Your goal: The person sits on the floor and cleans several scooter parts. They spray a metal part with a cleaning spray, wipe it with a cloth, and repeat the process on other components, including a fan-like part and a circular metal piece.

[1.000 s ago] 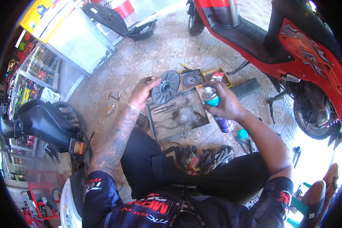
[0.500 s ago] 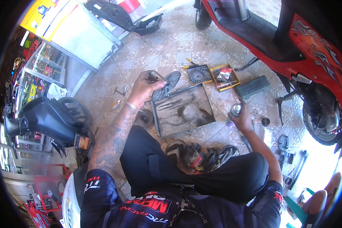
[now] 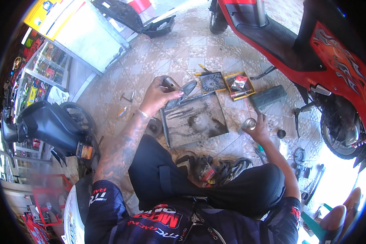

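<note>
Left hand (image 3: 159,96): raised over the upper left corner of the shallow metal tray (image 3: 179,128), a bracelet (image 3: 143,113) at its wrist; the fingers are clamped on the disc.
Grey metal disc (image 3: 187,90): in the left hand, tilted so its face shows only at a steep slant; it juts out past the fingers to the right.
Right hand (image 3: 260,131): lower, to the right of the tray and apart from it, fingers wrapped around the upper part of the spray can.
Spray can (image 3: 250,124): in the right hand, top end toward the camera; whether its base touches the tiled floor (image 3: 158,55) cannot be told.
Tray: on the floor in front of the knees, set at a slant, marked with dark streaks and stains.
Beyond the tray: a small black tray (image 3: 203,77) bearing a finned round part (image 3: 214,83), a yellow box (image 3: 253,90) holding a red and white packet (image 3: 240,82), and a dark green oblong box (image 3: 268,97).
Left of the tray: a round part (image 3: 153,128) just beside it; farther out, a T-handled tool (image 3: 128,96).
Between the legs: crumpled grey and black cloths (image 3: 236,166).
Right side: a small dark cup-shaped piece (image 3: 281,133) near the right hand; a red scooter (image 3: 278,46) stands beyond.
</note>
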Available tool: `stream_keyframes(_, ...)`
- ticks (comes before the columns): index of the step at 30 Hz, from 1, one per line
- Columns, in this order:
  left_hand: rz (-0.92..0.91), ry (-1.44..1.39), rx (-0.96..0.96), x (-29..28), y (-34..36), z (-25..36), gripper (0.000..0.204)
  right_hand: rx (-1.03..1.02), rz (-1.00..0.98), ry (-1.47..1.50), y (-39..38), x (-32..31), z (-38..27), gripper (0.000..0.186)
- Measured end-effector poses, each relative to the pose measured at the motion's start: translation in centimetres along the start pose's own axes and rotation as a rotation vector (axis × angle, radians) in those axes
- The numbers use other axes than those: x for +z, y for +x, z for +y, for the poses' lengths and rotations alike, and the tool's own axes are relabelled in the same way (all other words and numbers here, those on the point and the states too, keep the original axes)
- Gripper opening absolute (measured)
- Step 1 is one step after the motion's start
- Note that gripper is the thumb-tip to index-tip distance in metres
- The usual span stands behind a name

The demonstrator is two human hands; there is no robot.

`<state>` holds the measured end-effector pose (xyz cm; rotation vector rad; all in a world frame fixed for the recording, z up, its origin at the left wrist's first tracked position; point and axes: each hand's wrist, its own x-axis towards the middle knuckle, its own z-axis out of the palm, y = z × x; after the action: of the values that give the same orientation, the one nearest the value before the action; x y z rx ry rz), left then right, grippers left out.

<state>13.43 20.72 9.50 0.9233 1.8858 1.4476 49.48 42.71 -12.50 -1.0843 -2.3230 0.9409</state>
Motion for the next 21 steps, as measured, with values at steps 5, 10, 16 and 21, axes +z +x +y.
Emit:
stream_keyframes(5,0.063,0.137,0.072,-1.0,-0.4,0.5,0.058,-0.066,0.001,-0.238,0.7,-7.6,-4.6,0.078)
stream_keyframes(10,0.116,0.243,0.175,-2.6,-1.0,1.5,0.075,-0.093,0.02,-0.125,0.2,-17.4,-13.6,0.058)
stream_keyframes(16,0.225,0.413,0.318,-5.3,-1.7,4.1,0.097,-0.339,0.143,-0.151,-2.6,-23.5,-24.3,0.05)
stream_keyframes(21,0.293,0.409,0.441,-7.0,-2.4,3.7,0.102,-0.397,-0.066,-0.121,-4.2,-19.2,-26.3,0.053)
